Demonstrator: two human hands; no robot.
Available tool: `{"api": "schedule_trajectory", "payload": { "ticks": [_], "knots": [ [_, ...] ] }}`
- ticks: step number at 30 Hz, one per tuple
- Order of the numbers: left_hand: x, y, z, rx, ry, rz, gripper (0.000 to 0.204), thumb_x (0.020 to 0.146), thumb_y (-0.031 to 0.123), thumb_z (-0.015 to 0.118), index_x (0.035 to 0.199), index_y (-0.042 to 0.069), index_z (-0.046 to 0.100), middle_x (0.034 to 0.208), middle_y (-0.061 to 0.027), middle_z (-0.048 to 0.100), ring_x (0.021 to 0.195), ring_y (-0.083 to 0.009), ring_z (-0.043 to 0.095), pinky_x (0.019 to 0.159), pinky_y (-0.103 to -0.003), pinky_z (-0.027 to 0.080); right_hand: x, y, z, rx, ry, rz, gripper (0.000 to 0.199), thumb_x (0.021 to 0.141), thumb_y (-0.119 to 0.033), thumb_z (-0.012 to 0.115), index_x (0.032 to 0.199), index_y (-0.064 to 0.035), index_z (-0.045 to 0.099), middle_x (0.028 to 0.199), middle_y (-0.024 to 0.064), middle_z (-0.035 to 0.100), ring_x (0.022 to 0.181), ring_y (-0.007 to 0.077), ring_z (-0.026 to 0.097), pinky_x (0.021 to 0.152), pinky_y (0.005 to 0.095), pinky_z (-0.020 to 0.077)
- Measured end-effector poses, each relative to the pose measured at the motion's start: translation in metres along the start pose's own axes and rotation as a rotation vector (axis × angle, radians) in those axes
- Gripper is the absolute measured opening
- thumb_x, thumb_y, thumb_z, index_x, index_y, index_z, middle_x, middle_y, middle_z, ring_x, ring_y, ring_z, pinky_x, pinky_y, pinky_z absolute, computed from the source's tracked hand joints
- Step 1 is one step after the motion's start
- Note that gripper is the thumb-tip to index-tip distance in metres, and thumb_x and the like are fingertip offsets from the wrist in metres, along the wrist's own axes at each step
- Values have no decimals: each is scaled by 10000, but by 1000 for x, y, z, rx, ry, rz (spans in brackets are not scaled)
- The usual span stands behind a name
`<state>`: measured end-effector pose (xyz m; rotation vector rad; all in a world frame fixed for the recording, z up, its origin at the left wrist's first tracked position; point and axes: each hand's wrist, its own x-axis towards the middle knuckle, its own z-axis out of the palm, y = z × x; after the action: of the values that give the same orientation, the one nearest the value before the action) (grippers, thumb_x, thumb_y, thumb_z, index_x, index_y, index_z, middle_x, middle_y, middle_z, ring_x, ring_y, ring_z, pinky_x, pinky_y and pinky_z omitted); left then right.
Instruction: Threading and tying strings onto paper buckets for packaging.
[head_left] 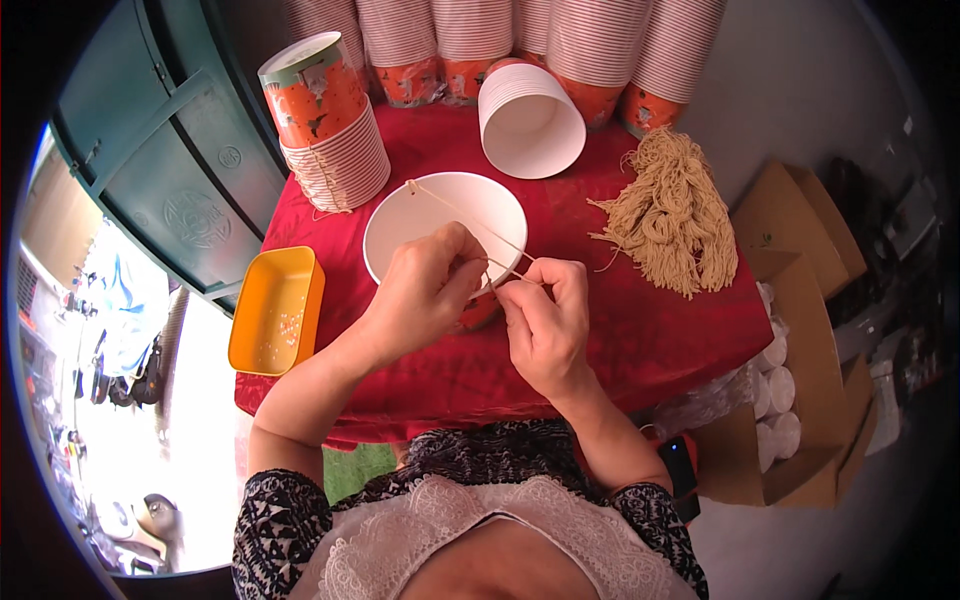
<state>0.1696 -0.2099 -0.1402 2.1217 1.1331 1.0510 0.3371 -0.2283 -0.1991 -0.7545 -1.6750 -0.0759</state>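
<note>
A white paper cup (430, 215) with an orange printed outside stands upright on the red tablecloth (640, 330) in front of me. A thin beige string (455, 210) runs across its mouth from the far left rim toward my fingers. My left hand (425, 290) pinches the string at the cup's near rim. My right hand (545, 320) pinches the same string just to the right, its fingertips nearly touching the left hand's.
A bundle of beige strings (675, 215) lies at the right. A tilted stack of cups (530, 120) lies behind, another stack (325, 125) at the left, more stacks along the back. An orange tray (275, 310) sits at the left edge. Cardboard boxes (800, 400) stand at the right.
</note>
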Motion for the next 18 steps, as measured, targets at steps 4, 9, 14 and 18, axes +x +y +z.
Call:
{"api": "schedule_trajectory", "payload": {
  "ticks": [4,9,14,18],
  "knots": [
    [2,-7,4,43,76,52,44,852,-4,600,826,-20,568,687,-73,610,621,-120,577,562,-268,462,-6,3,1,44,-25,-19,164,742,88,691,872,14,624,972,129,505,860,262,524,721,348,463],
    [4,-8,6,80,107,4,54,833,-1,605,799,-20,568,666,-81,612,589,-136,576,538,-281,460,-6,7,-1,109,-67,-44,221,688,125,631,886,27,609,1066,150,527,954,294,539,784,371,494],
    [6,0,5,91,87,-59,32,825,1,615,828,-18,588,691,-89,627,601,-144,593,544,-281,471,-3,13,0,147,-38,-24,171,766,92,656,902,5,597,1002,120,557,899,271,553,750,360,485],
    [4,-7,8,123,117,49,62,805,-22,634,860,-17,606,739,-97,655,650,-166,636,582,-295,517,-2,15,8,211,12,34,149,816,65,657,923,-12,587,906,93,564,817,251,549,694,350,465]
  ]
}}
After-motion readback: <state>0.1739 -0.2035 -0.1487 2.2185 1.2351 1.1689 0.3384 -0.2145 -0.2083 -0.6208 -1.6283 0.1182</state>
